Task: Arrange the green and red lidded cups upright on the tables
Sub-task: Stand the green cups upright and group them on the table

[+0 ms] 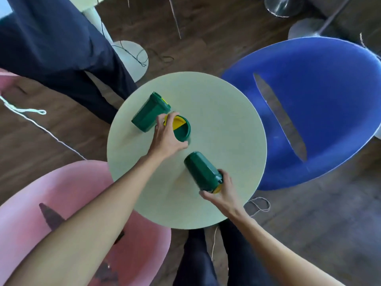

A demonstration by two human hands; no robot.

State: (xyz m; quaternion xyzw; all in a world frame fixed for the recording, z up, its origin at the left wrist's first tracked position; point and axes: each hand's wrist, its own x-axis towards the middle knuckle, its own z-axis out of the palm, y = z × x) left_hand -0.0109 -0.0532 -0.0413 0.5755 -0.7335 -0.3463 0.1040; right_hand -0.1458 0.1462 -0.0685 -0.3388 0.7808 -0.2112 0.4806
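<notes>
Three green lidded cups sit on the round pale-green table [216,124] in your head view, and no red one is in sight. Your left hand [168,139] is wrapped around the middle cup [182,131], fingers curled over its yellow-and-green lid; that cup looks upright or very nearly so, standing near the table's centre. Just beside it, touching or almost touching your fingers, the far cup [150,112] lies tilted on its side with its lid toward the centre. Your right hand [221,189] is closed on the lid end of the near cup [203,172], which is also tipped over, base pointing toward the middle of the table.

You appear to be mid-step: one cup is being settled while the near one is gripped for righting. The next move, as I judge it, calls for swinging the near cup's base down and its lid up, then planting it flat.

Watch your edges. The near cup is fairly close to the rim on your side, so bring it inward as you stand it. Open tabletop lies to the right and far side, toward the blue chair [321,112]; the pink chair [68,207] crowds your left forearm.
</notes>
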